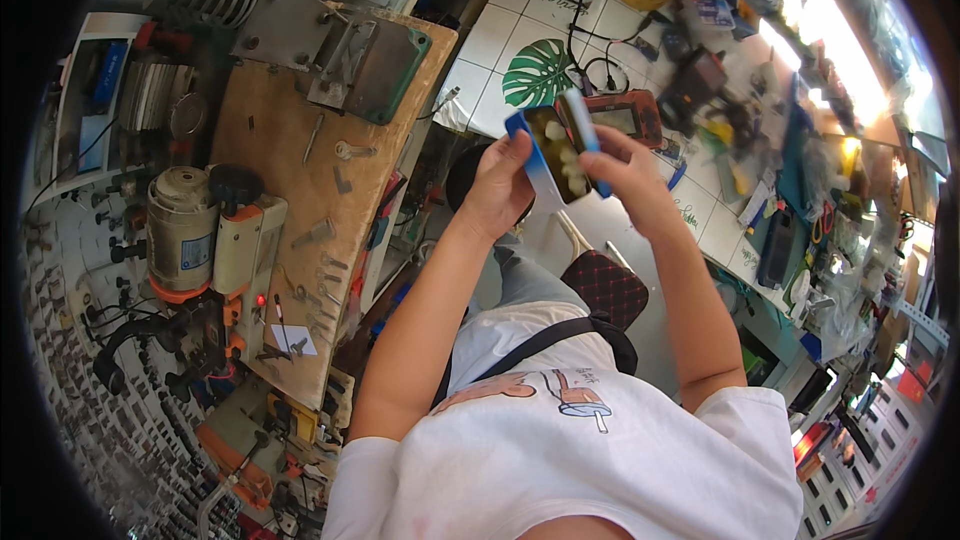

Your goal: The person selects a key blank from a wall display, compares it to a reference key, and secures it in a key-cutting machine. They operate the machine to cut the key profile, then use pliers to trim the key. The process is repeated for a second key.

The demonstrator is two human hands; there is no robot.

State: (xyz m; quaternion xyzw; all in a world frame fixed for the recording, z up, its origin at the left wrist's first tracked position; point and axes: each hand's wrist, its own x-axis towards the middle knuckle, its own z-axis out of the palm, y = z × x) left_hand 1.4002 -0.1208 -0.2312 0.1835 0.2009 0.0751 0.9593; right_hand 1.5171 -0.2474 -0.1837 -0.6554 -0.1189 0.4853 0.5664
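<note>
My left hand [497, 188] is closed round one side of a small blue-and-white box [543, 178]. The box is open and tilted, and several pale, rounded lumps [566, 158] show against its dark yellowish inside. My right hand [632, 180] grips the box's other side, beside a raised white-and-blue flap or lid [580, 122], which is smeared by motion. Exactly what the lumps are, I cannot tell. Both hands are held in front of me, near the edge of a white tiled counter [484, 35].
A wooden bench [270, 130] on the left carries loose keys [352, 150] and a machine with a motor [182, 230]. On the tiled counter lie a red-framed device [625, 118], cables and cluttered tools. A quilted stool seat [606, 290] stands below my hands.
</note>
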